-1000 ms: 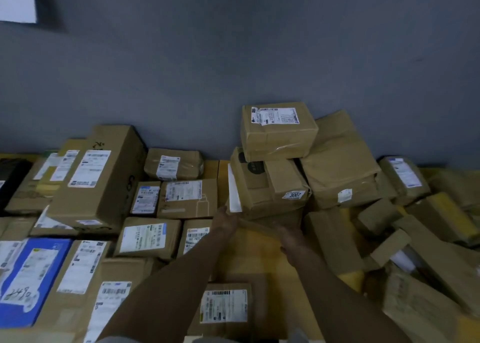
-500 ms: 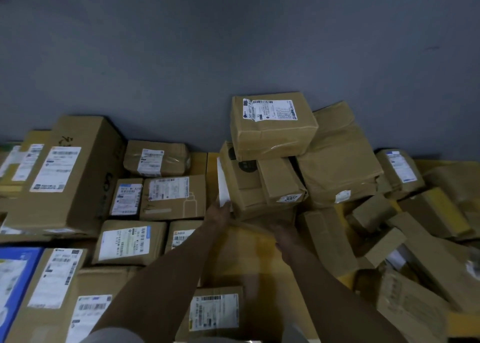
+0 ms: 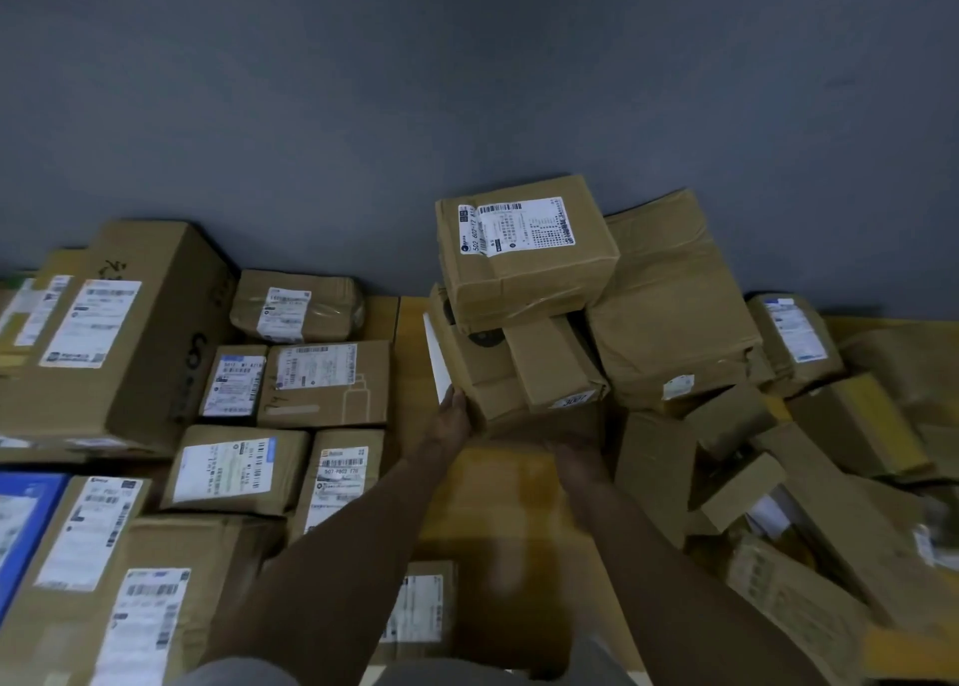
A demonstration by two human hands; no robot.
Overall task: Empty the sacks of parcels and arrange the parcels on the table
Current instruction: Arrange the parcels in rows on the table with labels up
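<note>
The left hand (image 3: 454, 418) presses against the near left corner of the bottom box (image 3: 488, 374) of a three-box stack. Its fingers (image 3: 456, 397) lie straight and together along the box's left side, beside a white label. The right hand (image 3: 578, 459) is at the near lower edge of the same box. It is dark and blurred, so I cannot tell whether its fingers are curled or flat.

The bottom box sits on the worktop (image 3: 412, 353) at the middle of the far edge, close to the grey wall (image 3: 467, 88). A small box (image 3: 552, 358) rests on it, and a top box (image 3: 529, 249) with a printed label lies across both.

Labelled parcels (image 3: 324, 384) lie in rows toward the left edge. A loose heap of parcels (image 3: 726, 420) spreads toward the right edge.

Compared with half a second ago, both hands stay on the same box and the stack keeps its order. The strip of bare worktop between the bottom box and the parcels to its left looks a little wider.
</note>
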